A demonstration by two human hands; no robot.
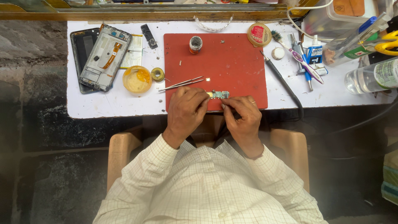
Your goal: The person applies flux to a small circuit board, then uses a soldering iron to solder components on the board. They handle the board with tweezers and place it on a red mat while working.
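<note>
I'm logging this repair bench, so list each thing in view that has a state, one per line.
Small green circuit board: flat on the red mat, pinched by both hands.
Left hand: fingertips on the board's left end.
Right hand: fingertips at its right end.
Metal tweezers: lying unheld on the mat.
Disassembled phone frame: back off, insides exposed.
Round yellow tub: open.

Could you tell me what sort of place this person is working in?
Most likely a small phone-repair bench. An opened phone frame lies on the white worktop, both hands hold a small circuit board over a red work mat, and tweezers and a soldering iron lie close by.
</note>
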